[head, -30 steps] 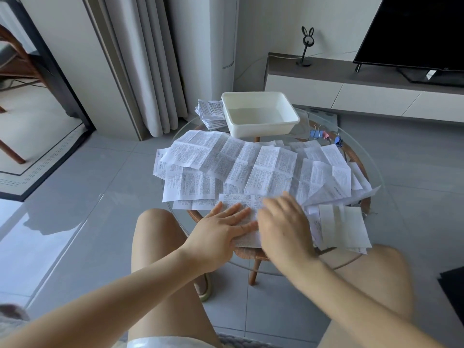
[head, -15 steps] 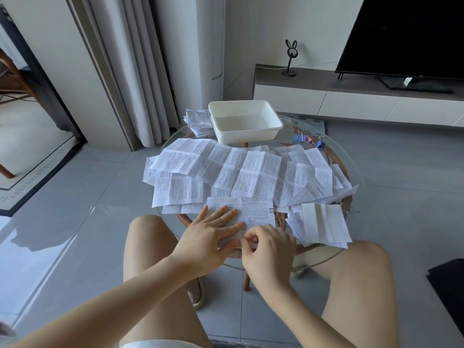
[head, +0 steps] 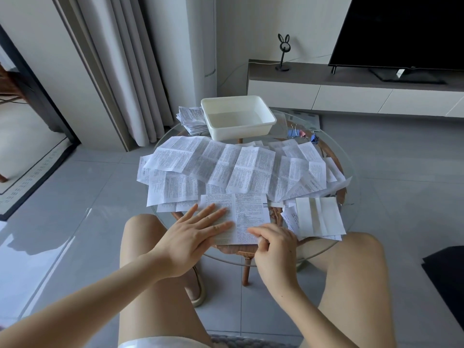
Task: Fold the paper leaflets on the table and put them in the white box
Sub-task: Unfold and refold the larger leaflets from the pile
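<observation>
The left hand (head: 193, 237) lies flat, fingers spread, pressing a leaflet (head: 251, 209) onto the tabletop (head: 351, 197). Just right of it, the right hand (head: 273, 244) pinches that leaflet's near edge with curled fingers. Beyond the fingers spread unfolded leaflets (head: 226, 167); farther still stands the white box (head: 236, 121).

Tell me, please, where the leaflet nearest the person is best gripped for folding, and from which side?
Pinch its near right corner, coming in from the person's side. The leaflet lies flat on the glass table, so only an edge lifts; the left hand presses its left half flat, and the right hand seems to pinch that corner with curled fingers.
</observation>
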{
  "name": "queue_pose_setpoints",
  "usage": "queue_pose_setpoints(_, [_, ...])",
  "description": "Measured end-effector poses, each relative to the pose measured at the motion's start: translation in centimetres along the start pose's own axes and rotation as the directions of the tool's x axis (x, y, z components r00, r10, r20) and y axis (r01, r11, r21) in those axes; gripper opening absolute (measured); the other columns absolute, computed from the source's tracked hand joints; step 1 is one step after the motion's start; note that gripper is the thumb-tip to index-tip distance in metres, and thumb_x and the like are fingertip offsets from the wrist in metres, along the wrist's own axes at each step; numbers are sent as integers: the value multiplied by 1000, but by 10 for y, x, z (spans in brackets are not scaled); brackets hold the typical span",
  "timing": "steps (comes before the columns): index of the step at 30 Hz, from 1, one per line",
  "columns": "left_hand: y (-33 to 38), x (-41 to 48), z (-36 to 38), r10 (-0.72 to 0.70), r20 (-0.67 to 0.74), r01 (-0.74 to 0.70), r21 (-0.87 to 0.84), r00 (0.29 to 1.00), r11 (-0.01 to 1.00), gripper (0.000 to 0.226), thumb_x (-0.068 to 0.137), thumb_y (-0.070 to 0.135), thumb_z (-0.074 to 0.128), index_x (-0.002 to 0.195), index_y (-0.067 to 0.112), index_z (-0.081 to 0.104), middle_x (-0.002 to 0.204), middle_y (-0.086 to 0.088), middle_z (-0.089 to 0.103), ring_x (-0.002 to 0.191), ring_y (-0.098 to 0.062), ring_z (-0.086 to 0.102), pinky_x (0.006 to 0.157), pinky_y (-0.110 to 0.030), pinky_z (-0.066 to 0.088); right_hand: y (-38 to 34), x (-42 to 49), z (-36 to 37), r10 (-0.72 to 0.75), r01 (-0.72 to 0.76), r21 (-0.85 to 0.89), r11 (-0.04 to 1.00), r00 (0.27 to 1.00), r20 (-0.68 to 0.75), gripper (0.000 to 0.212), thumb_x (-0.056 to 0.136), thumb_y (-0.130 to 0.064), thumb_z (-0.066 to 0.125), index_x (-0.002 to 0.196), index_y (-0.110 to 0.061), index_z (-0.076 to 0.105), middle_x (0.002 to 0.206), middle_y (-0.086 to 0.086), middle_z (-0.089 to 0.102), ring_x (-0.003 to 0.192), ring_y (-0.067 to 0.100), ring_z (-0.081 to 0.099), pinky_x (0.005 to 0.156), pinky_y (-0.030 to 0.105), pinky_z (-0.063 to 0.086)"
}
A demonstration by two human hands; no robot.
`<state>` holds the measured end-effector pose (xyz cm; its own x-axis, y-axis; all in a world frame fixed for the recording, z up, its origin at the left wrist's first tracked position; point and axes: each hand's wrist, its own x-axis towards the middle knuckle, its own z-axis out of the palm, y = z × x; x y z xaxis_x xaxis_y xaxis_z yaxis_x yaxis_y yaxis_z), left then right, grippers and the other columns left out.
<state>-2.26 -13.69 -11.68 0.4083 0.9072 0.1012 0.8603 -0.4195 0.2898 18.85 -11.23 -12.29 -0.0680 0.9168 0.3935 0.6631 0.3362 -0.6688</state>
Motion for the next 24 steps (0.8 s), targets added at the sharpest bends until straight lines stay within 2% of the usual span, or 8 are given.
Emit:
queue_pose_setpoints(3, [-1, -1, -3, 24, 16, -24, -3, 1000, 1000, 51, 101, 46, 9, 148, 37, 26, 158, 10, 16, 147, -12, 4, 118, -36, -3, -1, 0, -2, 18, -19, 69, 997, 1000, 4, 57, 54, 8, 34, 82, -16, 76, 80, -6, 70, 75, 8, 56, 80, 28, 40])
queue_pose_setpoints(8, [-2, 0, -3, 21, 0, -21, 35, 1000, 999, 48, 100, 36, 23, 146, 36, 32, 157, 7, 21, 147, -14, 10, 118, -38, 2, -1, 0, -10, 99, -109, 134, 985, 992, 80, 62, 54, 20, 38, 93, -11, 75, 91, -2, 72, 89, 24, 65, 86, 42, 50])
queue_pose_setpoints(11, [6, 0, -3, 16, -67, -10, 77, 998, 997, 45, 96, 38, 35, 138, 32, 48, 152, 3, 35, 143, -20, 27, 116, -43, 21, -10, -6, -18, -125, 126, -11, 992, 988, 88, 48, 63, 9, 44, 97, -8, 73, 99, 2, 71, 92, 24, 66, 89, 35, 52])
queue_pose_setpoints(13, [14, -4, -3, 23, -98, -9, 144, 995, 990, 50, 89, 53, 46, 130, 27, 55, 143, -2, 47, 133, -25, 41, 107, -44, 37, -10, -11, -24, -334, 360, -127, 924, 924, 186, 28, 78, -19, 52, 98, -13, 71, 100, -2, 70, 90, 20, 64, 83, 30, 53])
queue_pose_setpoints(16, [23, -16, -2, 47, -80, -24, 274, 996, 961, 65, 71, 53, 63, 130, 27, 53, 128, -6, 55, 112, -26, 50, 93, -38, 44, 0, -15, -30, -448, 549, -227, 805, 812, 374, 46, 68, -54, 67, 97, -19, 70, 105, -3, 66, 91, 19, 59, 77, 29, 53])
queue_pose_setpoints(19, [19, -25, -2, 137, -125, -93, 306, 983, 947, 63, 67, 20, 59, 129, 28, 52, 116, -3, 59, 98, -24, 52, 86, -33, 43, 6, -19, -34, -504, 633, -247, 734, 751, 425, 41, 52, -42, 87, 80, -18, 68, 103, -3, 67, 90, 18, 61, 74, 28, 54])
queue_pose_setpoints(22, [11, -28, -10, 207, -198, -140, 308, 958, 941, 48, 76, 11, 47, 118, 26, 65, 107, -2, 63, 95, -23, 54, 89, -32, 40, 6, -14, -42, -542, 620, -156, 769, 761, 356, 30, 53, -18, 90, 65, -18, 63, 94, -6, 70, 84, 14, 64, 68, 21, 52])
queue_pose_setpoints(24, [5, -29, -14, 217, -232, -141, 305, 948, 942, 40, 75, 8, 56, 108, 25, 70, 107, -2, 66, 100, -22, 56, 94, -34, 44, 7, -9, -47, -560, 621, -96, 778, 754, 343, 28, 55, -12, 89, 67, -18, 64, 90, -8, 71, 83, 11, 65, 72, 22, 52])
